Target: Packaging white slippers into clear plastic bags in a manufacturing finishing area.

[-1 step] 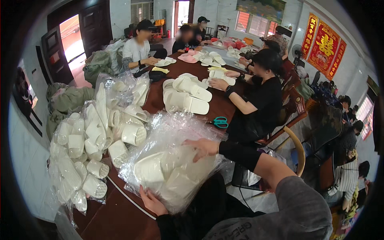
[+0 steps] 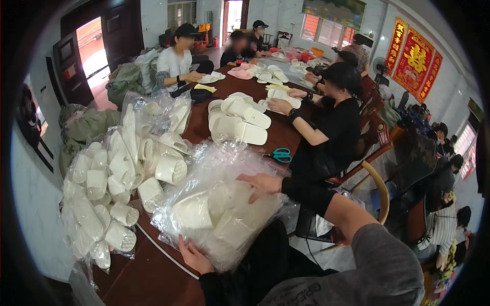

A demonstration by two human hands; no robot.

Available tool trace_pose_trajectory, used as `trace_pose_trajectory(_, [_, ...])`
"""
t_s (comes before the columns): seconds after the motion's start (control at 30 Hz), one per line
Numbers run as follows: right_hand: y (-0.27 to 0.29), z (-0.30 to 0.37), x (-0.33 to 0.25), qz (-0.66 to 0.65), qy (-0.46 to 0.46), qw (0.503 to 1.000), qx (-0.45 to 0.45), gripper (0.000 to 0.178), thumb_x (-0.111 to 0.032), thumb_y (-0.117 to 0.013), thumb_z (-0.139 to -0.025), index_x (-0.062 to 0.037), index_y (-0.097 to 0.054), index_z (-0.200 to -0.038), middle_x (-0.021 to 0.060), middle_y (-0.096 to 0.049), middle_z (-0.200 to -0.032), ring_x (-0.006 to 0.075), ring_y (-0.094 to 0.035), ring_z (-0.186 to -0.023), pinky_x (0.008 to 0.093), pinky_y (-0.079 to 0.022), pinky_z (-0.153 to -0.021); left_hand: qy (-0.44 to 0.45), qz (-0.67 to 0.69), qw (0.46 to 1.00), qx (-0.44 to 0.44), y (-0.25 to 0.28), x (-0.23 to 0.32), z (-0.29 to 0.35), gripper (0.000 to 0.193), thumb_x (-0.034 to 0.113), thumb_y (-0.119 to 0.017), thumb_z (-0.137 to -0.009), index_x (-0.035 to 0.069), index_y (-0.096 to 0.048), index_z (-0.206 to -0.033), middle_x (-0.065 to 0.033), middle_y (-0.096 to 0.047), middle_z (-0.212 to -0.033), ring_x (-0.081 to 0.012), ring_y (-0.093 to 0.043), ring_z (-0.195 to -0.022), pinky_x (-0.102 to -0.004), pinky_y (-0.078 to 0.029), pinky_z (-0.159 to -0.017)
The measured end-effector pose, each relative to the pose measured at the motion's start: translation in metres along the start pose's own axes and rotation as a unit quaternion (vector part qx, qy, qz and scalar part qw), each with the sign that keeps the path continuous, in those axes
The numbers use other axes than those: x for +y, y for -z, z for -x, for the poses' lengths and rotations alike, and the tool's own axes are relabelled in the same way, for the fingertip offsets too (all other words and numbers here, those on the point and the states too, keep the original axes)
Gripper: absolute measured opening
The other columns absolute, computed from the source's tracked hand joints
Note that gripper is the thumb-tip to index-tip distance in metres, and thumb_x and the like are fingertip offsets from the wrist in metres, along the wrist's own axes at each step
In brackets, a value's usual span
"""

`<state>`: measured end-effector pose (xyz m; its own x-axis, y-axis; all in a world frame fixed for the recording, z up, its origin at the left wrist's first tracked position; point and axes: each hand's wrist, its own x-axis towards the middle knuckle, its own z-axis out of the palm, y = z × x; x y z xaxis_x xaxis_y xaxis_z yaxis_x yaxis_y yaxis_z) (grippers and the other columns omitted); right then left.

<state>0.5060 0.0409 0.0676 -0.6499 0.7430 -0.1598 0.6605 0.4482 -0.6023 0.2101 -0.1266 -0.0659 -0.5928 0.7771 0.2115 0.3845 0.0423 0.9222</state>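
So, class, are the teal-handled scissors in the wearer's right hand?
No, the teal-handled scissors lie on the brown table, beyond the right hand.

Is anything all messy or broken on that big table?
Nothing looks broken or spilled. The bagged slippers heaped at the left look messiest: they point every which way, unlike the neater loose slippers mid-table. The clear bag by the right hand is crumpled too.

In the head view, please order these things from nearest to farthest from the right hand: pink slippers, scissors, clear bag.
1. Clear bag: directly under the right hand.
2. Scissors: on the table, just beyond the hand.
3. Pink slippers: far up the table.
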Motion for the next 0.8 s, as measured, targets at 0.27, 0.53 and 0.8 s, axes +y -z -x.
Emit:
trace_pose_trajectory(0.27, [0.023, 0.009, 0.020, -0.136, -0.064, 0.989, -0.019, 0.076, -0.022, -0.081, -0.068, -0.0086, -0.042, -0.132, 0.0128, -0.063, -0.109, 0.0248, -0.060, -0.098, 0.0380, -0.048, -0.086, 0.190, 0.073, 0.975, -0.085, 0.011, 0.039, -0.011, 0.036, 0.011, -0.047, -0.098, 0.003, -0.049, -0.133, -0.0209, -0.057, -0.124, -0.0331, -0.059, -0.108, -0.0385, -0.047, -0.091])
trace_pose_trajectory(0.53, [0.034, -0.015, -0.001, -0.120, 0.125, 0.985, -0.005, 0.078, -0.023, -0.081, -0.068, -0.0095, -0.040, -0.132, 0.0147, -0.061, -0.107, 0.0265, -0.060, -0.099, 0.0379, -0.047, -0.086, -0.200, -0.132, 0.969, -0.056, 0.051, 0.079, -0.038, 0.043, 0.008, -0.045, -0.095, 0.004, -0.045, -0.138, -0.0169, -0.033, -0.149, -0.0365, -0.025, -0.140, -0.0484, -0.021, -0.113])
trace_pose_trajectory(0.8, [0.043, -0.002, 0.056, -0.085, 0.008, 0.996, 0.031, 0.071, -0.015, -0.078, -0.068, -0.0134, -0.046, -0.131, 0.0111, -0.064, -0.104, 0.0224, -0.061, -0.095, 0.0348, -0.048, -0.082, -0.163, -0.336, 0.915, -0.150, 0.003, 0.014, -0.044, 0.061, 0.028, -0.053, -0.092, 0.014, -0.032, -0.147, -0.0085, -0.021, -0.157, -0.0321, -0.015, -0.145, -0.0532, -0.015, -0.114])
